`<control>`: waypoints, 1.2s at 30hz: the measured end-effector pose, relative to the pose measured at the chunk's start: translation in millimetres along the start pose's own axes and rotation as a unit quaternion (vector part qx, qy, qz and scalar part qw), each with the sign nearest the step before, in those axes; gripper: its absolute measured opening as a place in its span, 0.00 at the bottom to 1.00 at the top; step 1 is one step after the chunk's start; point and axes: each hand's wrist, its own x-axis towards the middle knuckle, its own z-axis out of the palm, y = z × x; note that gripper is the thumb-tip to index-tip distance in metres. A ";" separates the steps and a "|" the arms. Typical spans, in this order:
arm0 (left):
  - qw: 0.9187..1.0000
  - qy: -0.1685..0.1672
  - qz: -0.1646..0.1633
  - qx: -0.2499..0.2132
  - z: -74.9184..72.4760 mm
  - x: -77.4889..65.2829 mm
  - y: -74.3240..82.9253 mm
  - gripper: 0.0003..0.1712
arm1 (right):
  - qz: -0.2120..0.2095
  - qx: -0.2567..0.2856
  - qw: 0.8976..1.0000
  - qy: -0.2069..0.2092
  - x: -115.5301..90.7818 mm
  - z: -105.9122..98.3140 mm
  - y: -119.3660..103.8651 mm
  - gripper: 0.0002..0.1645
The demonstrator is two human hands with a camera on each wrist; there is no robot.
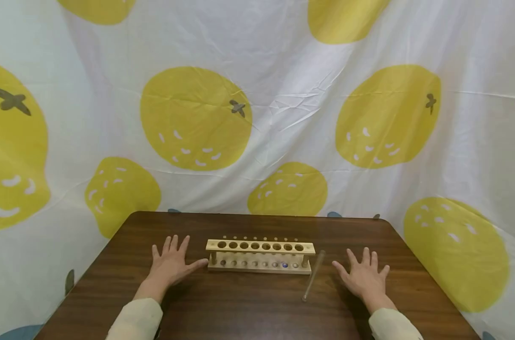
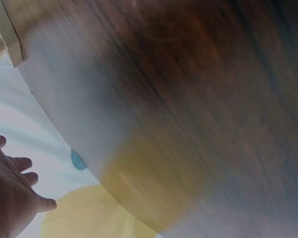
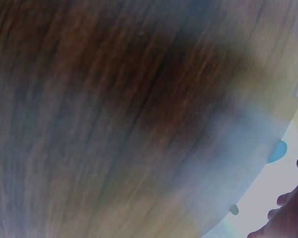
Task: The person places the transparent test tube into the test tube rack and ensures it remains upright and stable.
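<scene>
A pale wooden test tube rack (image 1: 260, 247) stands mid-table, with a row of round holes in its top bar and short pegs behind. Something blue (image 1: 284, 265) shows at the base below one hole near its right end. Just right of the rack lies a clear glass test tube (image 1: 313, 278), slanting toward the front. My left hand (image 1: 171, 265) is spread with straight fingers, its thumb tip close to the rack's left end; whether they touch I cannot tell. To the right of the tube, my right hand (image 1: 365, 276) is spread too, holding nothing.
The dark brown wooden table (image 1: 240, 311) has rounded far corners. Behind it and at both sides hangs a white cloth (image 1: 282, 108) printed with large yellow fruit. Its colours reflect off the tabletop in both wrist views.
</scene>
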 end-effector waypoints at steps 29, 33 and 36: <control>0.997 0.007 -0.010 -0.077 -0.9 1.5 17.1 0.57 | 0.014 0.008 1.000 0.008 0.2 -3.4 -2.5 0.52; 0.995 0.006 -0.012 -0.096 0.6 2.5 20.1 0.54 | 0.017 0.006 1.000 0.011 1.2 -2.0 -5.2 0.51; 0.992 0.004 -0.018 -0.126 1.4 3.2 23.7 0.52 | 0.019 0.009 1.000 0.017 1.3 -1.5 -8.8 0.52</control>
